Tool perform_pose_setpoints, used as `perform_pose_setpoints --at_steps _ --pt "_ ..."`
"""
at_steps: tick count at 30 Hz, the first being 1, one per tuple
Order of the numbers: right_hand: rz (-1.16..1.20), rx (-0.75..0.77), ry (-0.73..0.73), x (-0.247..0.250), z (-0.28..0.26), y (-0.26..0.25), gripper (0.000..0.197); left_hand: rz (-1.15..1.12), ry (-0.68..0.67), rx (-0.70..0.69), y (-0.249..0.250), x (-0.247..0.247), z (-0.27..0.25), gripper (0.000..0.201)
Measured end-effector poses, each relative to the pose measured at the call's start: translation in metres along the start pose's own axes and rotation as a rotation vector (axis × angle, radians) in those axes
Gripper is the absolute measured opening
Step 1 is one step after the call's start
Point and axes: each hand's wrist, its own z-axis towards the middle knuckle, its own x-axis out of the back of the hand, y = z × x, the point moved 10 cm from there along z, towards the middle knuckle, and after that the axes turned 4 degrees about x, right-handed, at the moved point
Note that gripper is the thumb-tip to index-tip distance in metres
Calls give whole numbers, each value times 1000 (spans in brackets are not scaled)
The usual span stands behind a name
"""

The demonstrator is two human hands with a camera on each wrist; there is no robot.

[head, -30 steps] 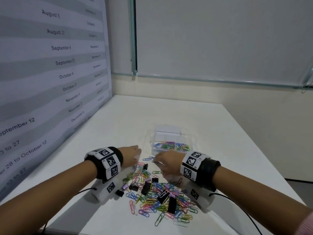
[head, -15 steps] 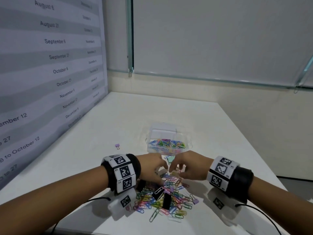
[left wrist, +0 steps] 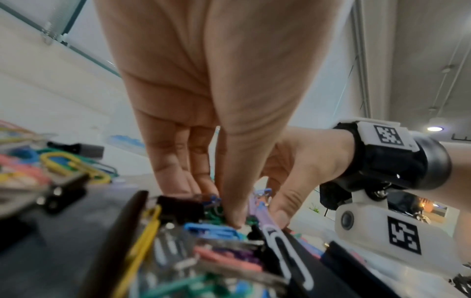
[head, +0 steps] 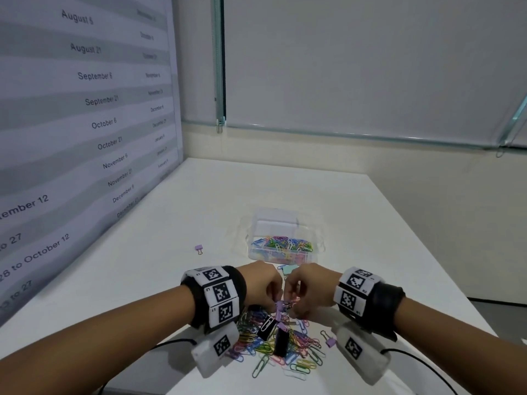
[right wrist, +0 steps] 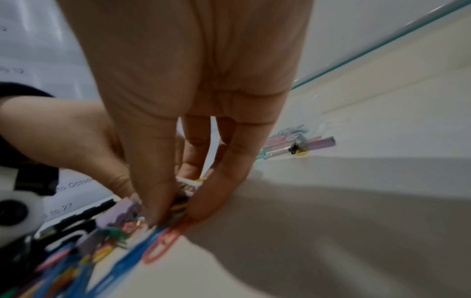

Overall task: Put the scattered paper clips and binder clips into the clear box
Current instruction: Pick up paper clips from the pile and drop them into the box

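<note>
A heap of coloured paper clips (head: 282,349) and black binder clips (head: 281,342) lies on the white table near its front edge. My left hand (head: 266,286) and right hand (head: 306,289) meet over the far side of the heap, fingers curled down and pinching a bunch of clips (head: 283,305), with a purple binder clip among them. The wrist views show the left fingertips (left wrist: 233,219) and right fingertips (right wrist: 155,217) pressed into the clips. The clear box (head: 285,256) stands just beyond the hands, partly filled with paper clips.
A lone purple binder clip (head: 198,248) lies to the left of the box, another (head: 329,341) at the heap's right edge. A green binder clip (head: 288,269) sits between the hands and the box. A wall poster (head: 85,124) borders the table's left side.
Both hands have drawn together from the heap's sides to its far middle, and their fingers have curled onto a bunch of clips. The camera view has shifted.
</note>
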Motion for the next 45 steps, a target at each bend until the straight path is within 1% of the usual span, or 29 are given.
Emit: perform_pose_setpoints --at_steps 4,8,10,13,15,18,20,21,22,24,26,28,30,32,33,36,38,39,45 --pt "-16 -4 28 9 2 5 20 -29 36 8 -5 8 -3 21" --pt "44 -43 68 19 5 16 19 -77 65 23 -7 13 -3 28" --pt "76 -70 78 25 4 22 19 -64 47 17 -5 9 -2 30" --pt "173 -83 115 43 4 27 11 -39 17 -20 3 3 1 27" --pt "227 -85 187 64 6 30 12 -24 10 -40 8 2 2 25" --pt "278 -83 390 101 11 36 13 23 11 -58 11 4 2 22" --pt "251 -93 510 119 13 41 17 28 3 -66 12 4 2 18" --pt "226 -101 534 123 14 43 19 25 -5 -71 12 3 2 17" --pt "198 -110 529 122 16 44 21 21 -13 -75 12 2 1 16" --pt "104 -124 470 114 18 42 24 4 -30 -79 10 2 1 16" --pt "-6 -95 398 99 16 30 24 -8 -54 -74 7 1 0 22" --pt "-25 -32 293 77 9 14 16 -5 -70 -81 6 -1 -1 27" --pt "13 13 145 48 0 -1 9 -7 -61 -78 5 -3 0 29" --pt "-3 29 37 23 -8 -11 8 16 -31 -65 3 -2 2 32" --pt "-28 32 12 15 -11 -14 8 30 -10 -58 3 -1 3 33" --pt "-88 39 -2 -3 -14 -22 16 37 31 -59 7 2 4 33" --pt "-119 62 21 -8 -14 -26 25 46 41 -60 9 4 4 30" --pt "-114 76 35 -8 -13 -28 26 55 44 -56 9 5 5 29" --pt "-43 88 59 -8 -10 -33 19 115 56 -57 11 6 5 25"
